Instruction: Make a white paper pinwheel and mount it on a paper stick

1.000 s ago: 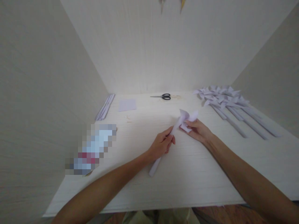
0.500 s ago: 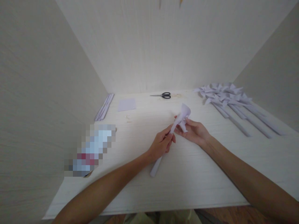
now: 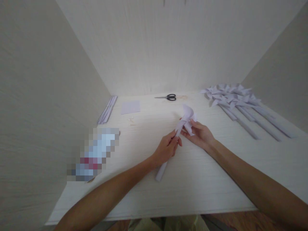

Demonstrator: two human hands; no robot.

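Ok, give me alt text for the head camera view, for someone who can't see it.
Two bare hands hold a pale paper pinwheel above a white table: the left hand grips its rolled stick, the right hand touches its folded head. Finished pinwheels lie at the far right, black scissors and a paper square at the back.

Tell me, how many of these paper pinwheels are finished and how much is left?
A bunch of finished pinwheels lies at the far right of the table; the exact count is unclear. One more pinwheel is in hand: the left hand grips its stick, the right hand works the blades. Left over: a paper square, spare sticks, and scissors.
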